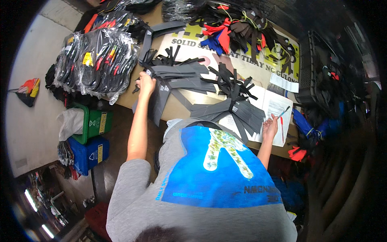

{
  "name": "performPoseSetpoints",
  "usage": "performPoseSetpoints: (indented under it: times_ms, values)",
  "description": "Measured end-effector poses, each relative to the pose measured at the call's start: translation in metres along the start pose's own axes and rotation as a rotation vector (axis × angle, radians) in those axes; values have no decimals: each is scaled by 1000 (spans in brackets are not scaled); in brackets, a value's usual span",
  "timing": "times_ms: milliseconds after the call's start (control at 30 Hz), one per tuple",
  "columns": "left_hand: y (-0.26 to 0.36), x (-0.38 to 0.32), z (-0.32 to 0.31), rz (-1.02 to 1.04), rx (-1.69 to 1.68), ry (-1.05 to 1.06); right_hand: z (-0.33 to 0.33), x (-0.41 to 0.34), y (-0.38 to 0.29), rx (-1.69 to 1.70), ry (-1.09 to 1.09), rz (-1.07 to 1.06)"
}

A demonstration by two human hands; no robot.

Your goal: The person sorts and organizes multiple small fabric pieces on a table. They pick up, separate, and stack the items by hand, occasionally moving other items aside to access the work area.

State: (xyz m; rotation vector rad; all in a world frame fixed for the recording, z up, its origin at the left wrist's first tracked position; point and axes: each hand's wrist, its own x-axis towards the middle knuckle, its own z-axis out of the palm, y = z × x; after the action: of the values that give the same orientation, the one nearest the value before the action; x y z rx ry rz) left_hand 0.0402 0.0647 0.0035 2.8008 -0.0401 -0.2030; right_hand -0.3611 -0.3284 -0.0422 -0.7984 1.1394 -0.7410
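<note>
My left hand (pixel 146 83) is at a tied bundle of dark grey fabric strips (pixel 181 71), its fingers at the small white tag near the tie; whether they grip it is hard to tell. Another tied bundle of grey strips (pixel 245 113) lies fanned out in front of my body. To its right my right hand (pixel 270 127) holds a pen (pixel 283 112) with a dark tip, above an open notebook (pixel 276 104). A red pen (pixel 282 129) rests on the notebook page. A printed paper slip (pixel 284 83) lies across the notebook's upper edge.
Plastic-wrapped black goods (pixel 99 63) are piled at the table's left. Black, red and blue strip bundles (pixel 235 33) lie at the back over a printed sheet. A black plastic crate (pixel 308 69) stands right. Green (pixel 93 123) and blue bins (pixel 90 154) stand below left.
</note>
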Motion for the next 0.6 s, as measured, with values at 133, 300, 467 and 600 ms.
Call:
performPoseSetpoints:
  times_ms: [133,300,467,600]
  values:
    - [35,-12,-27,98,95,-31,14,-13,-11,7,-2,-43]
    - [113,-65,-93,609,-348,-13,23,-27,-30,87,-31,-137]
    - [184,-116,-91,803,-512,-275,15,-17,-37,86,-11,-135]
    - [211,-150,-1,767,-424,-624,5,12,-43,79,74,-157]
